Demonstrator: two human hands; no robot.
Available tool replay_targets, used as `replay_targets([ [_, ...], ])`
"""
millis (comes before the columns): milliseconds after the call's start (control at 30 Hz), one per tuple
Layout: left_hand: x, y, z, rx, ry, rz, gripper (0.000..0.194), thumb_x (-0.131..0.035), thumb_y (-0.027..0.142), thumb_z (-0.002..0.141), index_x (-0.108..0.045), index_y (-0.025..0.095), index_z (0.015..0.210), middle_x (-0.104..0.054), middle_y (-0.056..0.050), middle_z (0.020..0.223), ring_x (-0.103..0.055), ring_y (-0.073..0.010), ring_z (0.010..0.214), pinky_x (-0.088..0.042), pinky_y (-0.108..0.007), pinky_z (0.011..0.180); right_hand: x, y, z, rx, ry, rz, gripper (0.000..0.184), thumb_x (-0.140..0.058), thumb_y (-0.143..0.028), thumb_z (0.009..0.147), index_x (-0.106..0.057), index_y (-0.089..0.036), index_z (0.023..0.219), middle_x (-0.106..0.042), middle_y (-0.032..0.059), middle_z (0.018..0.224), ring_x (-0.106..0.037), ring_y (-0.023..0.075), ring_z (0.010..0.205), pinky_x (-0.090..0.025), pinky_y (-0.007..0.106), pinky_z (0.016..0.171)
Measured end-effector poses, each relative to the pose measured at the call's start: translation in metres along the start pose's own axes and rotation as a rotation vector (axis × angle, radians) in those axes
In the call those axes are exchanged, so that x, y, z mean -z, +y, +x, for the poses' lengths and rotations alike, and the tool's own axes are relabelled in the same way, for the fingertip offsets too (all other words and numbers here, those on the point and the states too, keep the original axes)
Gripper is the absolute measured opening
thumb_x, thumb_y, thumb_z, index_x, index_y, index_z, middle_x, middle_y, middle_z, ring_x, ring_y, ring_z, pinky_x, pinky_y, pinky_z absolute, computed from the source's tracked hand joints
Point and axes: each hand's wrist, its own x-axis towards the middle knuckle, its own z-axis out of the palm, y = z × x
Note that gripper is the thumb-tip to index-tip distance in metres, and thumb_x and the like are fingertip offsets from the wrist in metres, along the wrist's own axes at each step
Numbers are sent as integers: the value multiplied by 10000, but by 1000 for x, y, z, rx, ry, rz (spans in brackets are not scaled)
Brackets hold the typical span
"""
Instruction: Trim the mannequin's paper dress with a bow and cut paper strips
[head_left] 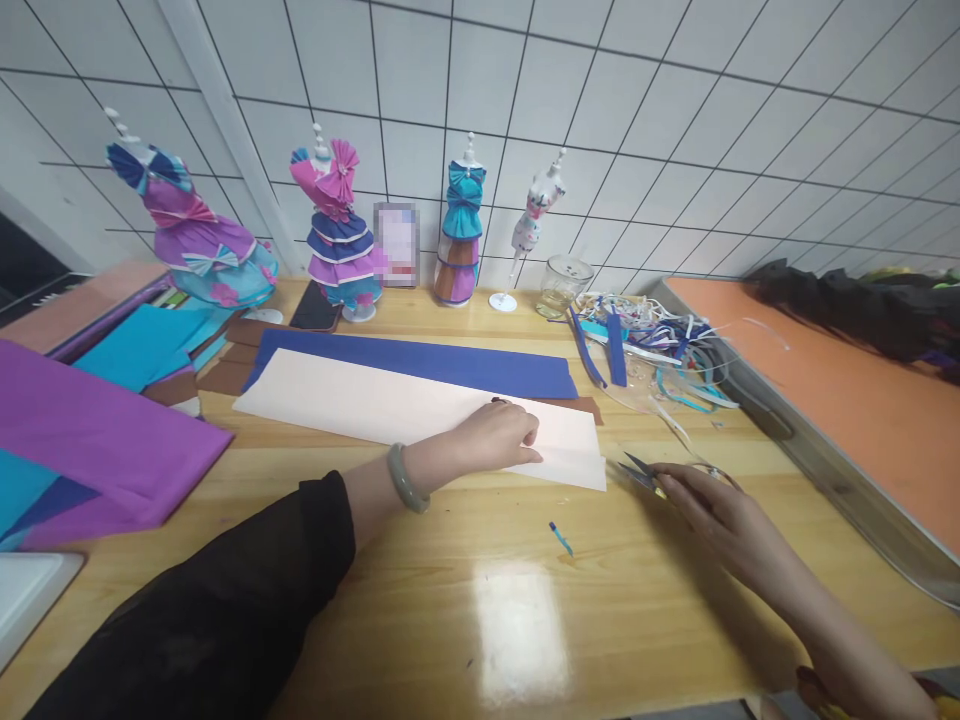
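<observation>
A long pale sheet of paper (360,398) stretches across the table in front of me. My left hand (499,435) rests on its right half, fingers curled and thumb low, holding the sheet against the table. Just right of the sheet's end, my right hand (701,500) grips a small pair of scissors (637,474), its blades slightly apart and pointing left toward the paper. The blades appear separate from the paper edge. Behind the sheet lies a blue strip (420,362), with a brown piece (589,408) partly showing underneath.
Several small dress forms stand along the tiled wall, including one in a teal dress (465,205). A glass jar (564,287) stands beside a heap of paper scraps (652,335). Purple sheets (112,440) lie left. A raised orange surface (832,400) borders the right side.
</observation>
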Motion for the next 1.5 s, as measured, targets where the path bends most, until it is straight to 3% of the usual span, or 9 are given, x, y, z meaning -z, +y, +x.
replay_targets([
  [133,-7,-3,-1,53,49,-58,200,-607,394,732,-608,208,802,-621,-22,911,-558,-192,887,-408,-311,775,0,-3,2,-39,-71,13,397,-434,-483,850,-607,-189,1053,-673,99,1059,-623,255,986,-506,349,801],
  [267,-10,-5,0,87,57,-76,292,-617,380,716,-605,217,958,-619,-31,994,-549,-202,951,-401,-323,829,-1,-4,3,-24,-91,12,429,-460,-507,833,-592,-184,1083,-678,106,1018,-642,251,905,-519,343,738],
  [467,-6,0,2,120,4,-106,184,-613,341,702,-618,207,828,-650,5,833,-571,-168,830,-395,-284,777,-3,2,2,-38,-171,21,456,-497,-534,808,-569,-184,1092,-681,75,907,-640,222,774,-510,308,629],
  [633,-1,4,0,110,4,-141,115,-575,316,718,-612,210,694,-650,24,760,-566,-154,779,-380,-284,764,-3,14,2,-5,-156,4,448,-522,-522,797,-579,-197,1100,-676,87,1004,-637,261,885,-515,352,708],
  [800,0,1,0,104,4,-203,133,-595,339,713,-614,208,700,-655,24,777,-578,-146,785,-379,-277,773,-1,24,1,97,-145,-75,404,-522,-510,805,-599,-225,1081,-676,72,1019,-641,250,897,-519,361,755],
  [1100,1,0,1,102,-6,-223,159,-597,355,723,-633,201,726,-660,8,773,-575,-154,793,-387,-278,754,-3,12,-3,250,-92,-168,370,-483,-494,839,-593,-255,1098,-638,85,1049,-629,237,922,-516,353,767],
  [1500,3,0,2,144,-1,-252,159,-561,347,736,-637,208,749,-663,11,797,-570,-143,775,-382,-253,680,-11,2,0,325,-105,-227,329,-470,-444,865,-576,-276,1126,-612,72,1040,-623,221,903,-508,365,768],
])
